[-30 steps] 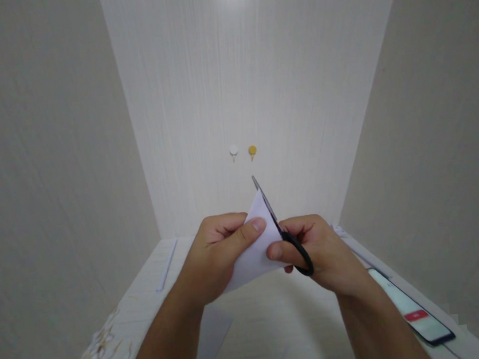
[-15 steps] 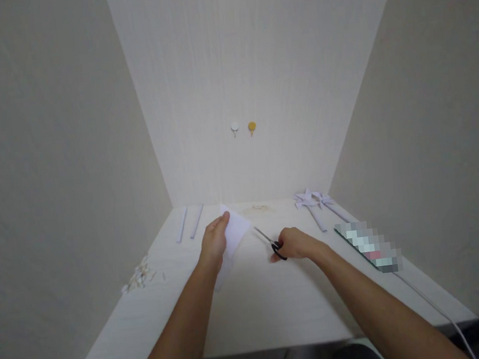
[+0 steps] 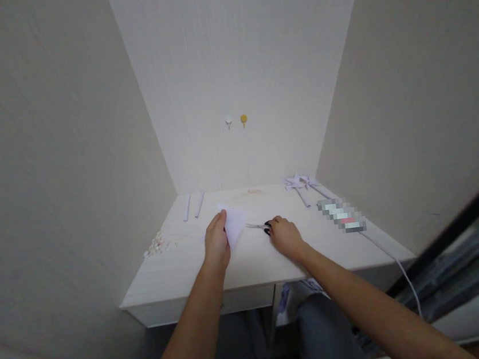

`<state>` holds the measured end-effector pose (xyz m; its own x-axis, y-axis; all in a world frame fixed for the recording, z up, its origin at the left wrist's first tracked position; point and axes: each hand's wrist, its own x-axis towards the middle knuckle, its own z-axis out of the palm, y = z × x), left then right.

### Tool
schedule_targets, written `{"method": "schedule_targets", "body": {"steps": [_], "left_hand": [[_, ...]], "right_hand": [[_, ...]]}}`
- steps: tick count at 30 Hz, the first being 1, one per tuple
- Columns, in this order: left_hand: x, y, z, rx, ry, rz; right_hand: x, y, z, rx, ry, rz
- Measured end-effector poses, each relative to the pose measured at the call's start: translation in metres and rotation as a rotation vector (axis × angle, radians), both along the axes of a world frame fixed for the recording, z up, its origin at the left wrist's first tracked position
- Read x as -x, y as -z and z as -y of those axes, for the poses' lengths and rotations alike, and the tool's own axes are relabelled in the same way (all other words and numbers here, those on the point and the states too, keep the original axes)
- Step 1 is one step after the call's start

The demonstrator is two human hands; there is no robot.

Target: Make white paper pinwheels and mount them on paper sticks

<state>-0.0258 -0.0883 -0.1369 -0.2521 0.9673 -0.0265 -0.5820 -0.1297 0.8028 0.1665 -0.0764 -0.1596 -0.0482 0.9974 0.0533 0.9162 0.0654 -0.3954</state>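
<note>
Pale folded paper [image 3: 236,225] is pinched between the thumb and fingers of my left hand [image 3: 216,241], held over the middle of the desk. To its right, my right hand [image 3: 286,236] grips black-handled scissors [image 3: 256,226] by the handles, low over the desk top. Their metal blades point left at the paper's right edge, slightly apart from each other; whether they touch the paper I cannot tell. The fingers inside the handles are partly hidden.
Two rolled paper sticks [image 3: 200,205] lie at the back left. Paper pinwheels on sticks [image 3: 295,182] rest at the back right, near a blurred-out device [image 3: 342,215] with a white cable [image 3: 386,250]. Small whitish pieces [image 3: 157,245] are heaped at the left edge of the white desk [image 3: 173,279].
My view has tipped downward, bringing my legs and the desk front into sight. The scissors have swung from slanting to nearly level, and my right hand has turned back-up. Both hands keep their holds.
</note>
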Motion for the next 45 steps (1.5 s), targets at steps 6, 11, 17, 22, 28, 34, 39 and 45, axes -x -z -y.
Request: {"method": "schedule_targets", "body": {"steps": [6, 11, 17, 22, 28, 34, 39, 45], "left_hand": [[-0.020, 0.017, 0.007, -0.007, 0.052, 0.036], [-0.043, 0.036, 0.005, 0.032, 0.127, 0.013], [-0.040, 0.051, 0.006, 0.034, 0.142, -0.078], [-0.031, 0.057, 0.000, 0.000, 0.076, -0.160], [-0.029, 0.060, -0.003, 0.010, 0.107, -0.216], [-0.022, 0.058, -0.007, 0.030, 0.153, -0.221], [-0.018, 0.058, -0.006, 0.039, 0.211, -0.234], [-0.019, 0.060, -0.004, 0.028, 0.243, -0.255]], "right_hand": [[0.008, 0.013, 0.028, 0.004, -0.075, -0.562], [0.027, 0.038, 0.029, 0.135, -0.169, -0.886], [0.008, 0.057, 0.009, 0.177, -0.118, -0.965], [-0.007, 0.061, 0.008, 0.143, -0.121, -0.954], [-0.008, 0.059, 0.015, 0.001, -0.142, -0.942], [-0.010, 0.057, 0.013, -0.108, -0.139, -0.971], [-0.011, 0.053, 0.012, -0.087, -0.182, -1.036], [-0.013, 0.052, 0.012, -0.040, -0.198, -1.079]]}}
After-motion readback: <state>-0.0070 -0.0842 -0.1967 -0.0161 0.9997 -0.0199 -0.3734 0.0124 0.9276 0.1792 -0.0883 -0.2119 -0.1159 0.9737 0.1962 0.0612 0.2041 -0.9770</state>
